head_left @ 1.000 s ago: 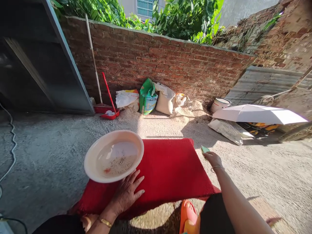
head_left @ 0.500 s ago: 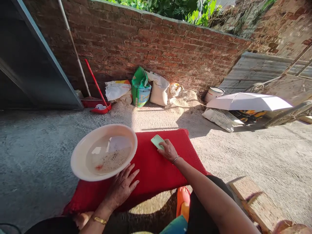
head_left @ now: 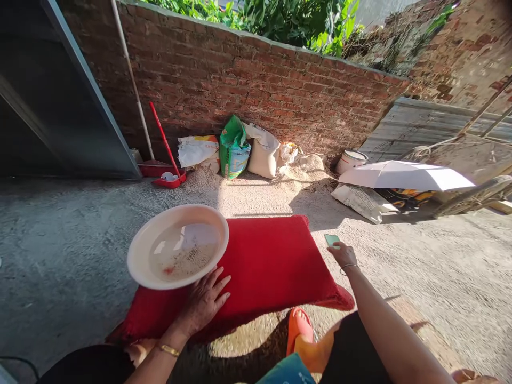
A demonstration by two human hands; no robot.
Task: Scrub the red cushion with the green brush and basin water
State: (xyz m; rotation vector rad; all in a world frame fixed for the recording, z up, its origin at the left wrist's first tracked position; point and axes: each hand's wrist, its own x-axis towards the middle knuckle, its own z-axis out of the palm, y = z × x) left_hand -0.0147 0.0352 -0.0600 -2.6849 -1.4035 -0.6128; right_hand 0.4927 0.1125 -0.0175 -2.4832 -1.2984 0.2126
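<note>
Left hand (head_left: 205,301) lies flat, fingers spread, on the red mat (head_left: 272,266) against the white basin (head_left: 178,245) of cloudy water, right hand (head_left: 343,255) grips a green pad (head_left: 332,239) off the mat's right edge above concrete ground (head_left: 60,256), sacks (head_left: 234,149) with unreadable print line the brick wall (head_left: 260,90).

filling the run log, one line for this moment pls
left hand flat on red mat by basin | right hand holds green pad off mat edge

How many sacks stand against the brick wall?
3: a white sack at the left, a green sack in the middle, a beige sack at the right. Others may be hidden behind.
</note>
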